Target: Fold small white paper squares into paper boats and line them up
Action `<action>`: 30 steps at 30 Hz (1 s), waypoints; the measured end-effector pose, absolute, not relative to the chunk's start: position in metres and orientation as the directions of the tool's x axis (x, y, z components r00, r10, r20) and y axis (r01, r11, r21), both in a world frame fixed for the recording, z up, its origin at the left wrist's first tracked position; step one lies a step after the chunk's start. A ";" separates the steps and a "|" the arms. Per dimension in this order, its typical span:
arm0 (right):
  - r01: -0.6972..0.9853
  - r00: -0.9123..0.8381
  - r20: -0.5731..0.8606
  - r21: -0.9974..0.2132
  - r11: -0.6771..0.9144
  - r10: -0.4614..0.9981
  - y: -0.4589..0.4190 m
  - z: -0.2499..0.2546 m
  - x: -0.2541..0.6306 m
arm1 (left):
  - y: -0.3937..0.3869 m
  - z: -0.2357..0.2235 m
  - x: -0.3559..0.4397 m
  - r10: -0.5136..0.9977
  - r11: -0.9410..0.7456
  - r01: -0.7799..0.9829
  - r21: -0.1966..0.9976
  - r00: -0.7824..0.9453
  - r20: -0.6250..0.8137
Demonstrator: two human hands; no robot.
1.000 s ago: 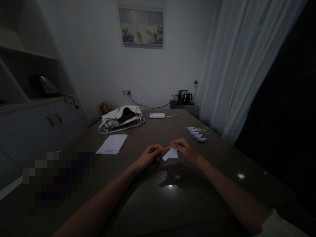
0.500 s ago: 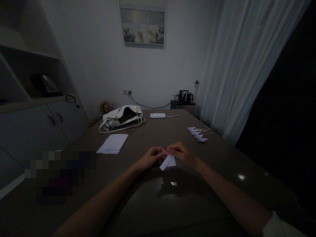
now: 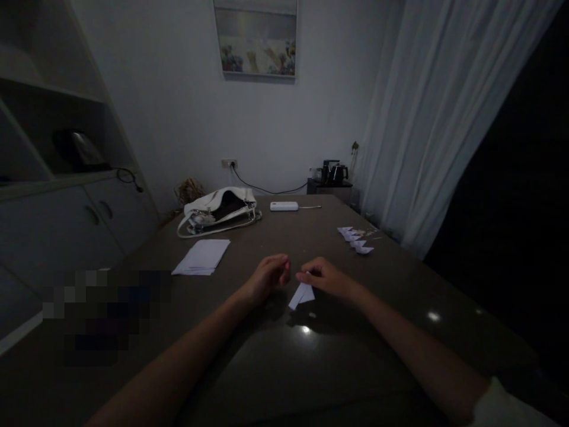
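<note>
A small folded piece of white paper (image 3: 303,295) hangs from my right hand (image 3: 326,277), pinched at its top between thumb and fingers. One long strip of it points down to the left, beside a wider flap. To the left of the paper, my left hand (image 3: 269,277) is loosely curled and apart from it, with nothing visible in its fingers. A stack of white paper sheets (image 3: 203,257) lies on the table further left. Several folded paper pieces (image 3: 355,240) stand in a row at the right.
The dark glossy table (image 3: 275,367) reflects a light. A white handbag (image 3: 220,210) rests at the back left, and a white device with a strap (image 3: 284,206) lies at the back middle. Small scraps (image 3: 367,232) lie by the folded pieces. A curtain (image 3: 418,118) hangs at the right.
My left hand has let go of the folded paper and moved slightly left and up. My right hand keeps hold of the paper.
</note>
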State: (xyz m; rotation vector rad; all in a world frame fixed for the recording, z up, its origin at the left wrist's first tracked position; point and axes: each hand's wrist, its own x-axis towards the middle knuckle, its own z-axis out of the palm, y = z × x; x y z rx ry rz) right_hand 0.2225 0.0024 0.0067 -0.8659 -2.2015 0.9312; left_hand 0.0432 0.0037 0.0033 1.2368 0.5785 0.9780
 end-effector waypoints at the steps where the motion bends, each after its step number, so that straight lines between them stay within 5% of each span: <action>1: 0.379 -0.618 0.248 -0.738 0.559 0.746 0.003 0.003 0.222 | 0.001 0.005 0.042 0.851 0.043 -0.306 0.951 0.509 0.126; 6: 0.554 -0.584 0.244 -0.578 0.599 0.774 0.002 -0.008 0.218 | -0.008 0.000 0.044 0.760 0.228 -0.301 0.926 0.649 0.024; 9: 0.564 -0.477 0.393 -0.549 0.617 0.786 -0.002 -0.004 0.213 | -0.012 -0.011 0.052 0.747 0.243 -0.315 0.917 0.664 0.030; 13: 0.324 -0.289 0.397 -0.816 0.479 0.871 -0.013 0.004 0.204 | -0.019 -0.017 0.054 0.830 0.235 -0.324 0.916 0.557 -0.016; 16: 0.119 -0.355 0.286 -0.930 0.347 0.890 -0.025 0.008 0.196 | -0.026 -0.015 0.048 0.837 0.286 -0.377 0.881 0.546 -0.038; 23: -0.038 -0.414 0.101 -0.995 0.094 0.905 -0.038 0.013 0.189 | -0.037 -0.012 0.040 0.727 0.481 -0.379 0.791 0.676 -0.119; 30: 0.059 -0.391 0.199 -0.969 0.240 0.899 -0.047 0.015 0.191 | -0.043 -0.013 0.039 0.668 0.556 -0.407 0.725 0.738 -0.098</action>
